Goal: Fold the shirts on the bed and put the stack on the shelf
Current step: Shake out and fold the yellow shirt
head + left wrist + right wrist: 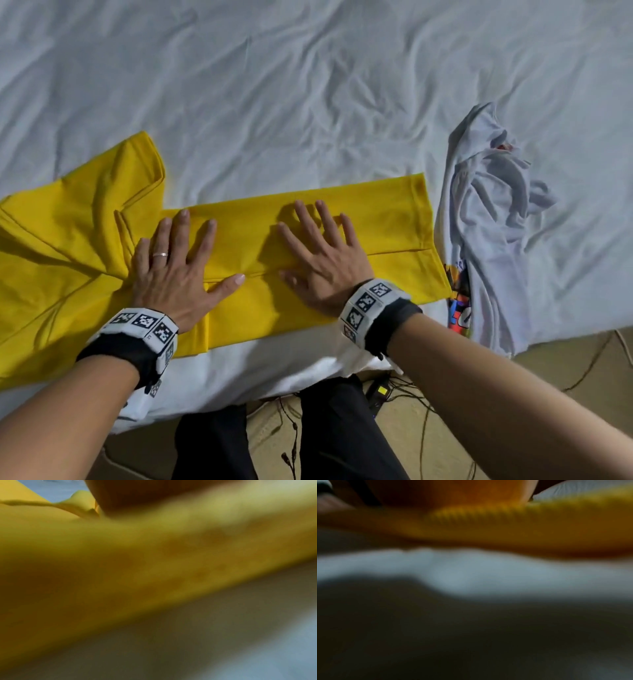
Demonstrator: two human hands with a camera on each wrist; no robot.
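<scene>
A yellow shirt (387,219) lies on the white bed (308,85) near its front edge, its body folded lengthwise into a long band running left to right, one sleeve spread at the left. My left hand (178,260) lies flat with fingers spread on the shirt's left part, near the sleeve. My right hand (318,246) presses flat on the middle of the band. A crumpled white shirt (493,219) with a colourful print lies at the right. Both wrist views are blurred, showing yellow cloth (85,561) (556,524) and white sheet up close.
The bed's front edge runs just under my wrists. Below it are my dark trouser legs (342,428), a tan floor (565,370) with loose cables and a small black device (378,394). Wrinkled sheet stretches far behind the shirts.
</scene>
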